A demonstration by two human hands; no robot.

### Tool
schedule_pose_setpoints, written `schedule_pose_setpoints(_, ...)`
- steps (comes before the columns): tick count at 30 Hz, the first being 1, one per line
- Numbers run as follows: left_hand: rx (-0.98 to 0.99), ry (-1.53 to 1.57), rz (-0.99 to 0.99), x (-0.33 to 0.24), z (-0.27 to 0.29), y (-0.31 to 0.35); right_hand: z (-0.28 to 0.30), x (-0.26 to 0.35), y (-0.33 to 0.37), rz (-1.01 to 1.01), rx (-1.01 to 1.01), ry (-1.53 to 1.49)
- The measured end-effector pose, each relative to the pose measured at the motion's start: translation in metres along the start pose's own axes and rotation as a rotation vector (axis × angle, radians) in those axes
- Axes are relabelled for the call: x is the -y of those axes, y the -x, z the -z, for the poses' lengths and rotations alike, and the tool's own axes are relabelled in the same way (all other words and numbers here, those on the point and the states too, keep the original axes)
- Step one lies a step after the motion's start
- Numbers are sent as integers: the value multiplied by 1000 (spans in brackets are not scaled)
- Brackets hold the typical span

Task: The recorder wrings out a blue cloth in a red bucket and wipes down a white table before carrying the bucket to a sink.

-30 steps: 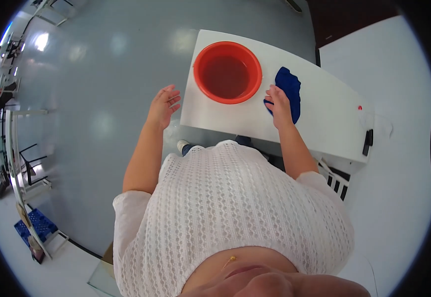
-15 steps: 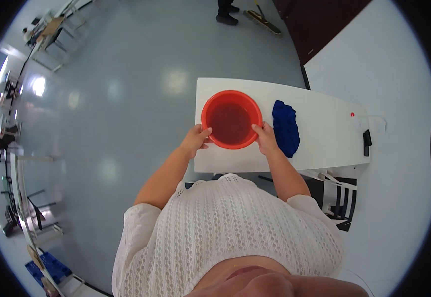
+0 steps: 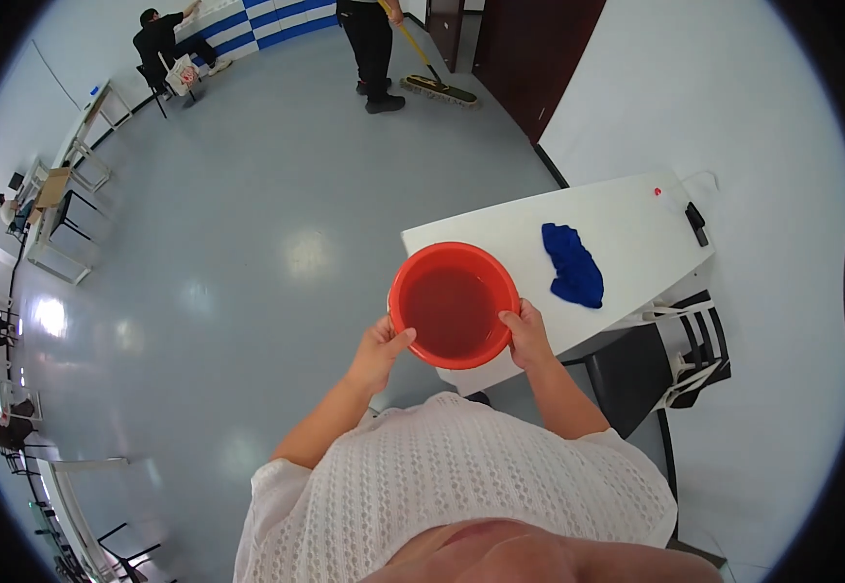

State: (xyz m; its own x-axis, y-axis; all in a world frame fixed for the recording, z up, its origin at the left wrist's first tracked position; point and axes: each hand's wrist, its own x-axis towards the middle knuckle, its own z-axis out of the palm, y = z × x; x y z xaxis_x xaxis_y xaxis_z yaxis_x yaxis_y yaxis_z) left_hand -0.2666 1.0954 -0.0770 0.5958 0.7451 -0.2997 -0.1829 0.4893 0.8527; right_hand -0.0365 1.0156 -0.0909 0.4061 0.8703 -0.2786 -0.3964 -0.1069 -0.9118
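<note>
A round orange-red basin (image 3: pixel 454 250) with liquid in it is held level in front of me. My left hand (image 3: pixel 381 354) grips its rim on the left, thumb on top, the fingers mostly hidden under the side. On the opposite side my right hand (image 3: pixel 529 337) clasps the rim the same way. Below and beyond the basin stands a white table (image 3: pixel 641 219), its left end partly covered by the basin. A crumpled dark blue cloth (image 3: pixel 574 267) lies on it to the right.
A black chair (image 3: pixel 628 379) stands against the table's near side. Further off, a person (image 3: pixel 369 53) holds a push broom (image 3: pixel 439 90) by a dark red door (image 3: pixel 534 63). Another person (image 3: pixel 165 44) sits at the far left. Desks and chairs line the left wall.
The basin has come off the middle of the table toward me, past its near left edge, with both hands still on it. My view has turned and tilted up, showing more of the room.
</note>
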Motion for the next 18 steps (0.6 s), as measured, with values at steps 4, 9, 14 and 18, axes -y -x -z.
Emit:
schedule_pose_setpoints(4, 58, 30, -56, -38, 38, 23, -57, 0, 22, -13, -24, -110)
schedule_pose_setpoints(9, 31, 86, -66, -68, 84, 37, -113, -9, 11, -30, 5, -109)
schedule_pose_setpoints(14, 23, 152, -12, -93, 123, 30, -163, -9, -16, -64, 43, -99)
schedule_pose_setpoints(18, -32, 170, -82, -121, 150, 4, -200, 0, -54, -18, 119, -114)
